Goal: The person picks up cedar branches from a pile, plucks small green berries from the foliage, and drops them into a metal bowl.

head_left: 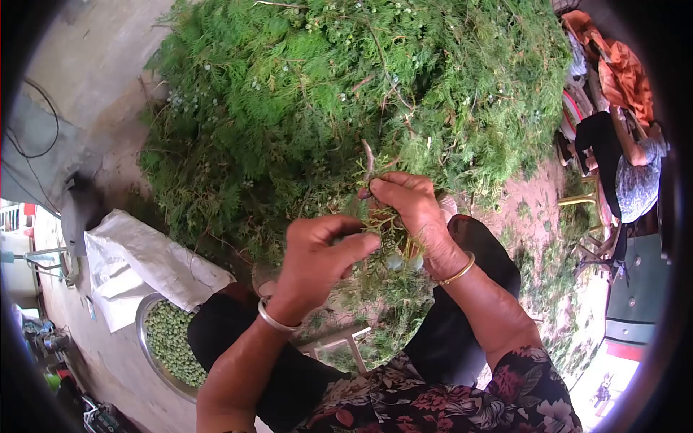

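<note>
A small arborvitae sprig point(388, 234) with scaly green leaves, a brown stem and a few pale round cones is between my two hands, in front of my lap. My right hand point(413, 202) pinches its stem between thumb and fingers. From the other side, my left hand point(317, 256) has curled fingers and a thumb against the leaves; its fingertips are partly hidden by the foliage. Beyond both hands rises a large heap of cut arborvitae branches point(303, 94). By my left knee stands a metal basin point(146, 339) holding many small green cones point(173, 343).
A white woven sack point(144, 263) lies beside the basin. Under me shows part of a wooden stool frame point(354, 346). Another person point(639, 173) sits at the right, near orange cloth point(617, 65). Loose leaf bits litter the floor point(534, 216). A dark cable point(32, 155) runs at left.
</note>
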Tool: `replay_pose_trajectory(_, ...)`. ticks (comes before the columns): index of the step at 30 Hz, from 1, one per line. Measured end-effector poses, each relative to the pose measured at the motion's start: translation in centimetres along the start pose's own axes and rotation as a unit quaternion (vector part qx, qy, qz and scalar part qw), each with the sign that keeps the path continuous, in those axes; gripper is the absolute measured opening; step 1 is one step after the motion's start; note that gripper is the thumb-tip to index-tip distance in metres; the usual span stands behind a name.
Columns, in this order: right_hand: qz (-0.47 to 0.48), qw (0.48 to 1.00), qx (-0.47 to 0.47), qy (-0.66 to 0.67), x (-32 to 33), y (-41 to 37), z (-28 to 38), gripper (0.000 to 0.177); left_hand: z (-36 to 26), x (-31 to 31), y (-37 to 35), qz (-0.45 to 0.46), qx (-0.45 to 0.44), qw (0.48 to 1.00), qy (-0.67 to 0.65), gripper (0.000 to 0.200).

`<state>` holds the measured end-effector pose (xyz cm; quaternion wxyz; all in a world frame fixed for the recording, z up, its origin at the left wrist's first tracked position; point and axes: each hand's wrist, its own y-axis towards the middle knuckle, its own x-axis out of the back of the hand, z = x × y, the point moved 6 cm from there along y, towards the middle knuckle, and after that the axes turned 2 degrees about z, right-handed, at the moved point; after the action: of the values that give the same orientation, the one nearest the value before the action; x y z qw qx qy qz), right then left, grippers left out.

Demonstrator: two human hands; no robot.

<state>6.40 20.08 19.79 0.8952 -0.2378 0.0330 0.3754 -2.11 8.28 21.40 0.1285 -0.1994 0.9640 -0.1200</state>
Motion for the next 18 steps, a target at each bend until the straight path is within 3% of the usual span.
replay_pose_trajectory(1, 0.001, 1.000, -0.001, -0.002, -0.2, 0.0, -0.1, 0.020, 0.0, -0.2, 0.1, 0.015, -0.001, 0.997, 0.079, 0.013)
replay_pose_trajectory(3, 0.002, 1.000, 0.004, -0.002, -0.3, 0.2, -0.4, 0.019, 0.1, -0.1, 0.3, 0.021, -0.014, 0.997, 0.070, 0.010)
replay_pose_trajectory(6, 0.014, 1.000, 0.010, -0.004, -0.4, 0.5, -0.7, 0.016, -0.6, 1.4, 0.4, -0.070, 0.006, 0.991, -0.113, 0.014)
replay_pose_trajectory(8, 0.025, 1.000, 0.010, -0.005, -0.4, 0.6, -0.9, 0.015, -1.2, 3.7, 0.7, -0.070, -0.031, 0.981, -0.179, 0.016)
replay_pose_trajectory(10, -0.040, 0.997, 0.011, 0.060, 0.8, 0.9, -0.5, 0.014, -1.9, 5.2, 0.6, -0.030, -0.063, 0.958, -0.278, 0.022)
replay_pose_trajectory(14, -0.125, 0.984, 0.011, 0.124, 1.9, 0.8, -1.0, 0.015, -0.3, 2.7, 0.4, 0.005, 0.007, 0.954, -0.300, 0.015)
replay_pose_trajectory(18, -0.125, 0.986, 0.027, 0.110, 2.8, 1.8, -2.7, 0.014, 0.3, 1.2, 0.3, -0.022, 0.001, 0.973, -0.228, 0.016)
